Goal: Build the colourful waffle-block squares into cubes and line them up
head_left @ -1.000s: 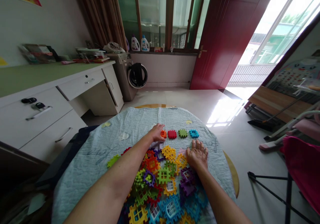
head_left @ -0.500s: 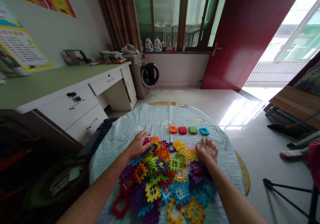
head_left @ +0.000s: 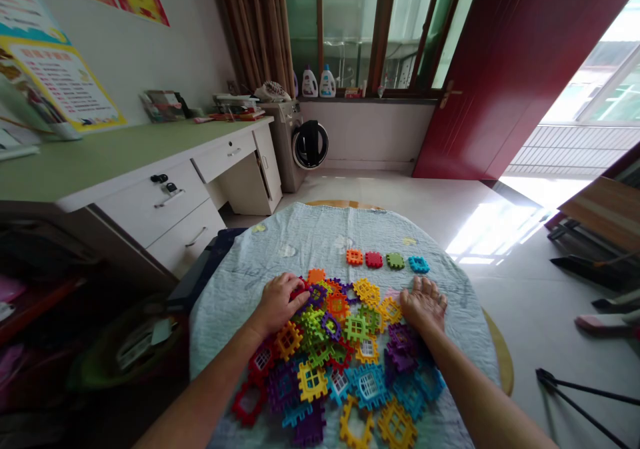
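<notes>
The left hand (head_left: 280,305) bends its fingers over a red piece (head_left: 299,290), far left in the pile (head_left: 320,354), pinching or not I can't tell, so grip its edge softly, right hand (head_left: 425,305) fingers a bit spread.

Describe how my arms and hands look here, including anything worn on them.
Your left hand and right hand are ungloved. The left forearm and right forearm show no sleeves, watch or bracelet. Any ring is too small to tell.
</notes>
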{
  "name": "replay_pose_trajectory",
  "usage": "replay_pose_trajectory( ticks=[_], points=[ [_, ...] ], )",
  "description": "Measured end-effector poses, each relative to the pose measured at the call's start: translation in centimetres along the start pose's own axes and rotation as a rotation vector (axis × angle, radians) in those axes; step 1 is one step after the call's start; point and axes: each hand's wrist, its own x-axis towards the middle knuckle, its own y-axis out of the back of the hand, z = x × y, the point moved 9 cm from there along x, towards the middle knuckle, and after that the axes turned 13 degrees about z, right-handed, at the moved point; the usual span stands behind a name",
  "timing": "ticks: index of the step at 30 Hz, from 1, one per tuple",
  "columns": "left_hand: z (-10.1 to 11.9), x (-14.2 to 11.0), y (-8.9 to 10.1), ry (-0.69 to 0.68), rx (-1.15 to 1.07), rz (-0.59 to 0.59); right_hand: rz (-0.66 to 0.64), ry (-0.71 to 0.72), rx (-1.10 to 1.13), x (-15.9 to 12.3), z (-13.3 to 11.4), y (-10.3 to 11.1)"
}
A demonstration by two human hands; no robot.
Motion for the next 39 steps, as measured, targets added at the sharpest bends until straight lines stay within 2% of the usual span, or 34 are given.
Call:
replay_pose_trajectory(
  ticks=[2, 4, 6, 8, 9, 12, 15, 17, 25, 33, 36, 39],
  points=[
    [1.5, 2.1, 0.5, -0.025, 0.037, 0.105, -0.007, -0.003, 0.008, 0.0, 0.0, 0.0],
    [4.0, 4.7, -0.6, -0.117, 0.017, 0.121, -0.022, -0.002, 0.019, 0.0, -0.1, 0.0],
    [6.5, 7.6, -3.1, -0.224, 0.012, 0.047, -0.025, -0.001, 0.025, 0.0, -0.1, 0.0],
    [8.3, 10.1, -6.5, -0.280, 0.076, -0.087, -0.015, -0.002, 0.018, 0.0, -0.1, 0.1],
    [8.8, 11.2, -8.2, -0.284, 0.126, -0.144, -0.011, -0.004, 0.014, -0.1, -0.1, 0.2],
    [9.5, 13.7, -11.8, -0.262, 0.172, -0.215, -0.006, -0.011, 0.007, -0.2, 0.0, 0.2],
    [9.4, 14.8, -13.9, -0.234, 0.210, -0.260, 0.022, 0.003, 0.016, -0.3, -0.2, 0.5],
    [9.2, 15.0, -14.6, -0.231, 0.229, -0.280, 0.027, 0.009, 0.021, -0.3, -0.3, 0.7],
    [9.1, 14.9, -14.6, -0.279, 0.253, -0.316, 0.017, 0.002, 0.030, -0.3, -0.2, 0.7],
    [8.9, 14.6, -14.7, -0.254, 0.201, -0.307, -0.015, -0.005, 0.012, -0.3, -0.2, 0.5],
    [8.6, 14.3, -13.3, -0.226, 0.167, -0.257, -0.042, -0.013, 0.015, -0.2, -0.1, 0.3],
    [7.9, 13.2, -10.3, -0.216, 0.112, -0.181, -0.042, -0.009, 0.033, -0.2, -0.2, 0.3]
  ],
)
